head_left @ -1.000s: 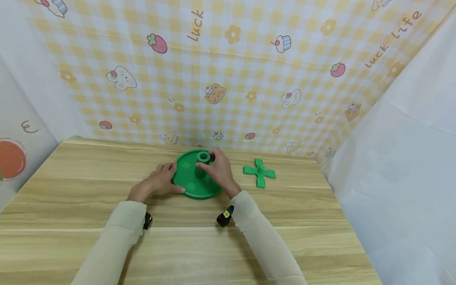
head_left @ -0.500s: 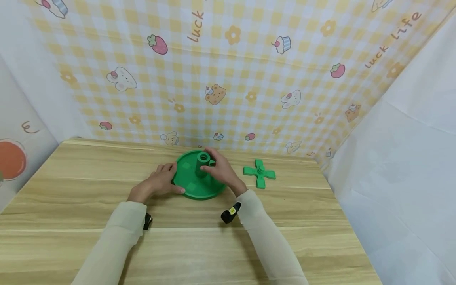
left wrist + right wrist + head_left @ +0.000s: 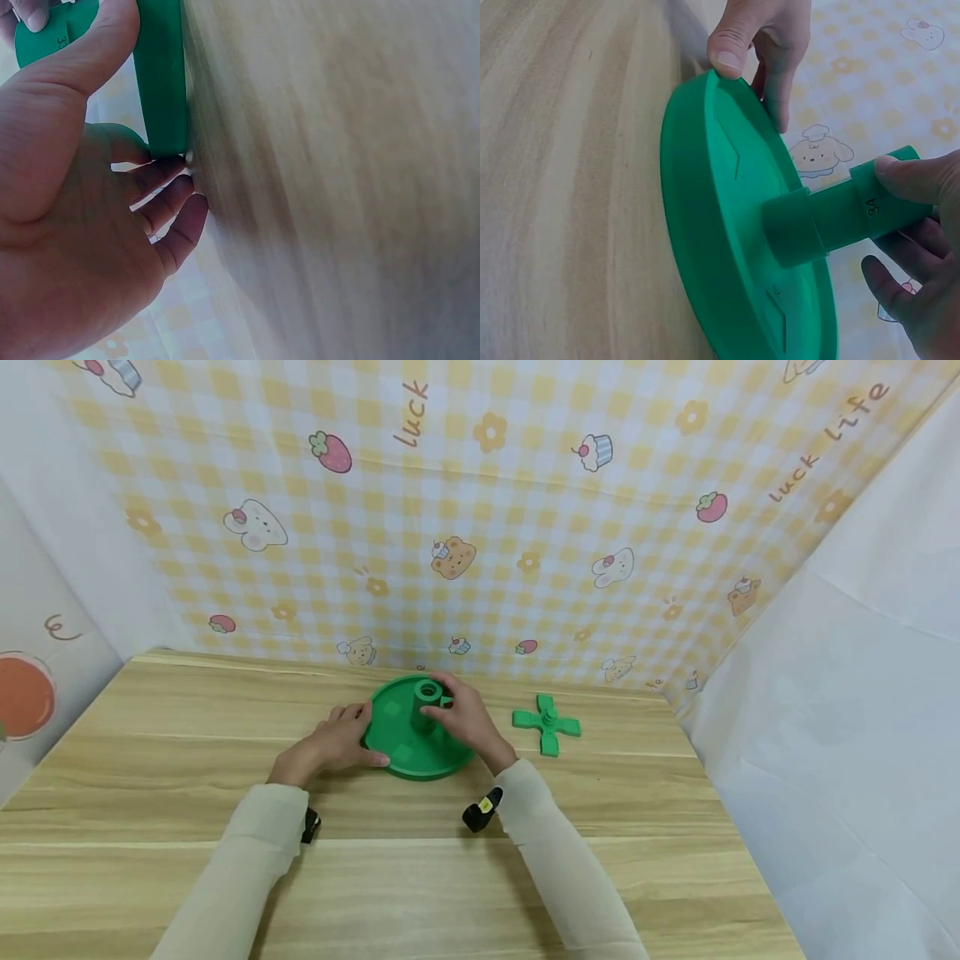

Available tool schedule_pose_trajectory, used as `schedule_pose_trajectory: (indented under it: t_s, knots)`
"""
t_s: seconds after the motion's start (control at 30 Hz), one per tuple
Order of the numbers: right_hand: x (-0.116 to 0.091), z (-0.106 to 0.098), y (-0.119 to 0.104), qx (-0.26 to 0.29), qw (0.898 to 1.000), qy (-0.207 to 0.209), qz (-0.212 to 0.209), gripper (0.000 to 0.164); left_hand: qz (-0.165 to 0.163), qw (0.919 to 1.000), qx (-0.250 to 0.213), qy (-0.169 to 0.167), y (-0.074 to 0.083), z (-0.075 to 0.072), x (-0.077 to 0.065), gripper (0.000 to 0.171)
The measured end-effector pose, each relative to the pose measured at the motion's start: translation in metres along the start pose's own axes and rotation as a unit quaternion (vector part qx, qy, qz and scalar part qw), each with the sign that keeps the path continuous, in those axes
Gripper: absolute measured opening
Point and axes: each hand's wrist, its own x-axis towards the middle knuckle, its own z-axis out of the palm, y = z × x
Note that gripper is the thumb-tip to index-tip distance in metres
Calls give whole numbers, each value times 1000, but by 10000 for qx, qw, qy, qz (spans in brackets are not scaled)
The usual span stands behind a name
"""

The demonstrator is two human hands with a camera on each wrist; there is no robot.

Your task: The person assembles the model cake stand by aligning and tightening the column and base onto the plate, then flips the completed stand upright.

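Observation:
A round green tray (image 3: 392,731) with a low rim lies on the table, raised marks on its floor. From its middle stands a hollow green cylinder (image 3: 426,714), upright; the right wrist view shows its stepped lower part and the number 34 on the upper sleeve (image 3: 877,199). My left hand (image 3: 341,742) holds the tray's left edge, thumb at the front rim and fingers round the outer side. With thumb and fingers, my right hand (image 3: 468,722) grips the upper part of the cylinder; some of its fingers are hidden behind it in the head view.
Right of the tray lies a green cross-shaped piece (image 3: 549,725) with a knob at its centre. The wooden table (image 3: 360,893) ends at a checked cloth (image 3: 525,485) behind. White cloth hangs on the right side (image 3: 840,693).
My right hand has turned about the cylinder and swung slightly right, its fingers now lower on the side. The tray, the cross-shaped piece and my left hand have stayed in place.

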Motion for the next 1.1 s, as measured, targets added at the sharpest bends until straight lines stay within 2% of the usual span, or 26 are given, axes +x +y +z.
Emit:
schedule_pose_trajectory:
  t_s: [0.37, 0.63, 0.8, 1.0, 1.1]
  knots:
    - [-2, 6, 0, -183, 9981, 568, 116, 53, 10, 10000, 60, 4, 3, -3, -1, 108]
    - [-4, 6, -2, -330, 9968, 717, 86, 52, 12, 10000, 56, -25, 5, -3, -1, 107]
    - [-5, 3, -4, -399, 9971, 630, 120, 52, 62, 10000, 37, -34, 7, -4, 0, 108]
    - [-6, -2, -1, -242, 9997, 86, -1, 58, 28, 10000, 2, -76, 5, -3, -3, 109]
    - [-9, -11, 5, -62, 10000, -53, -49, 61, 49, 10000, -26, -53, 3, -1, -1, 109]
